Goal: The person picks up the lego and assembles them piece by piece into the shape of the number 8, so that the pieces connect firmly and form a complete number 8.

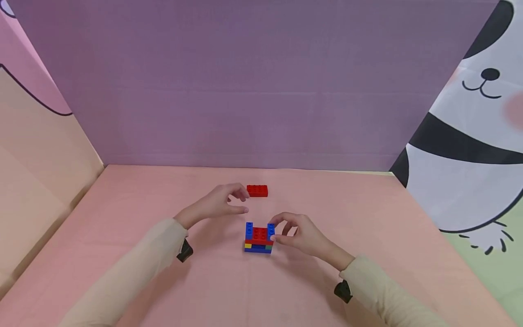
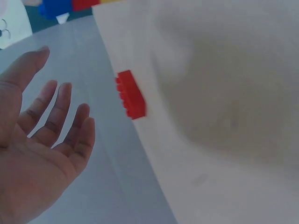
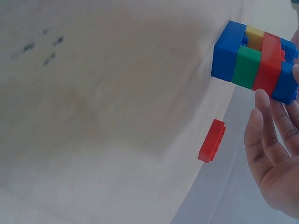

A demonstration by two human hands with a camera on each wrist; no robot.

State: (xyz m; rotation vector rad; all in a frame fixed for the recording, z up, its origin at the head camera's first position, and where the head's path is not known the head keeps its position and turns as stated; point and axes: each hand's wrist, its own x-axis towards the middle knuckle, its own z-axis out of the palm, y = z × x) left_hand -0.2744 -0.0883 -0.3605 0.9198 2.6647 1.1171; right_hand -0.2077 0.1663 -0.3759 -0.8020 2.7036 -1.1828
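Observation:
A small stack of toy bricks (image 1: 259,235) stands on the pink table, with a blue layer at the bottom. Above that come a yellow brick (image 1: 248,246) and a green brick (image 3: 246,66), then a red layer (image 3: 268,63). Two blue bricks sit on top, one at each side. My right hand (image 1: 302,234) pinches the right top blue brick (image 3: 284,84) between thumb and fingers. My left hand (image 1: 222,200) hovers with fingers spread and nothing in it, close to a loose red brick (image 1: 257,190) behind the stack. In the left wrist view its palm (image 2: 37,172) shows bare.
A purple cloth wall (image 1: 253,91) rises behind the pink table (image 1: 347,213). On the left stands a beige panel (image 1: 41,181), and a panda-print panel (image 1: 470,181) is on the right. Both wrists wear dark devices below the sleeves.

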